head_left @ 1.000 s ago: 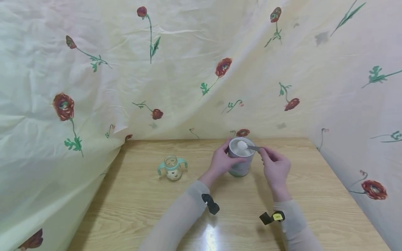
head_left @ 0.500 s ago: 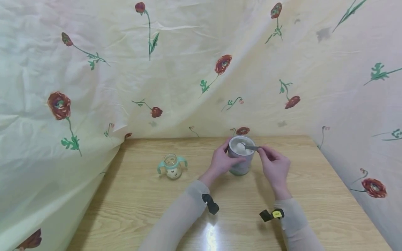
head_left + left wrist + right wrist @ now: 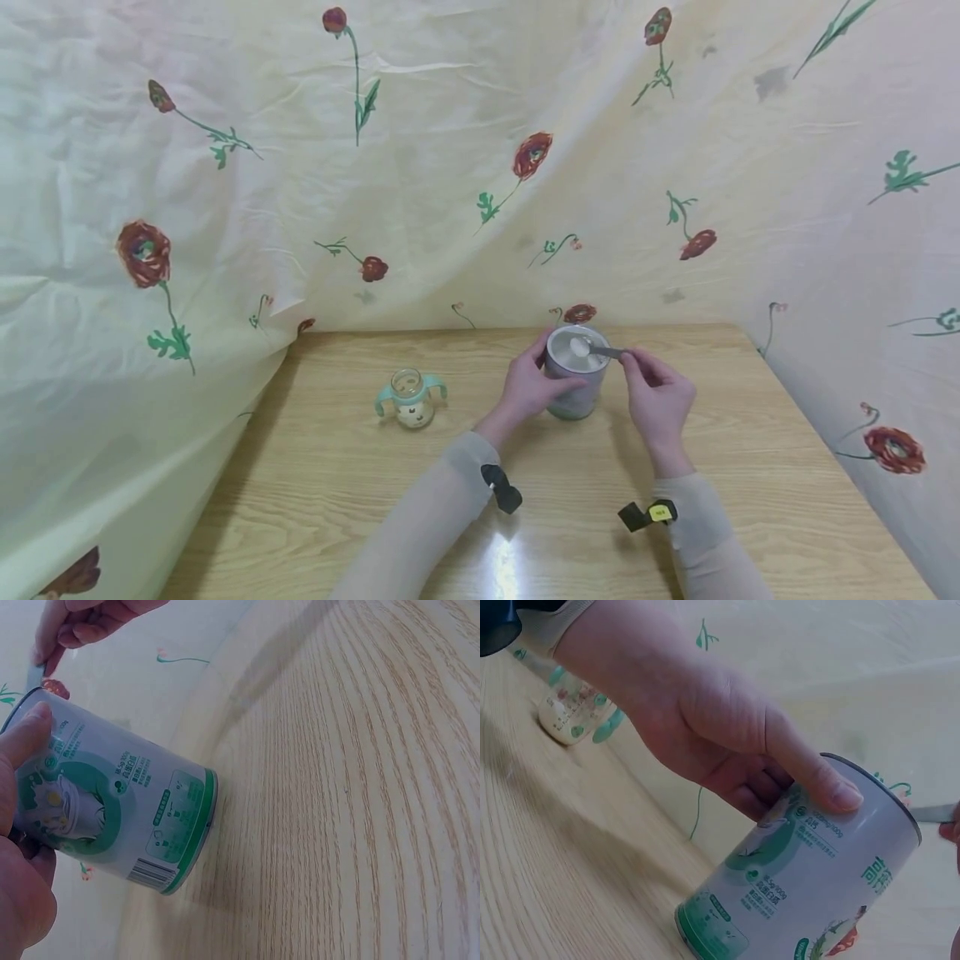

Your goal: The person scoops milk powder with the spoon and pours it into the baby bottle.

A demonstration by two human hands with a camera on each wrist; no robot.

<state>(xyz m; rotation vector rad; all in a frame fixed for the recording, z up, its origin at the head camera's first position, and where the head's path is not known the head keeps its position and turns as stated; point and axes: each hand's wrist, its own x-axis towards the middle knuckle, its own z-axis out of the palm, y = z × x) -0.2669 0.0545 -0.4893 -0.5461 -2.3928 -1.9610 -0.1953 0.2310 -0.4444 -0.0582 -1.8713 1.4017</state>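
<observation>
An open tin of white powder stands on the table, its white and green label showing in the left wrist view. My left hand grips the tin's left side, thumb across the front and near the rim in the right wrist view. My right hand, to the right of the tin, pinches the flat grey handle of a scoop. The scoop's white-filled bowl is at the tin's mouth; whether it touches the powder I cannot tell.
A small baby bottle with turquoise handles stands left of the tin, its top open. The wooden table meets a flower-printed cloth behind the tin and at both sides.
Half a second ago the scoop dipped slightly left and lower in the tin; now it is back a little right. Its white heap looks flatter than one second ago. The left hand stays put.
</observation>
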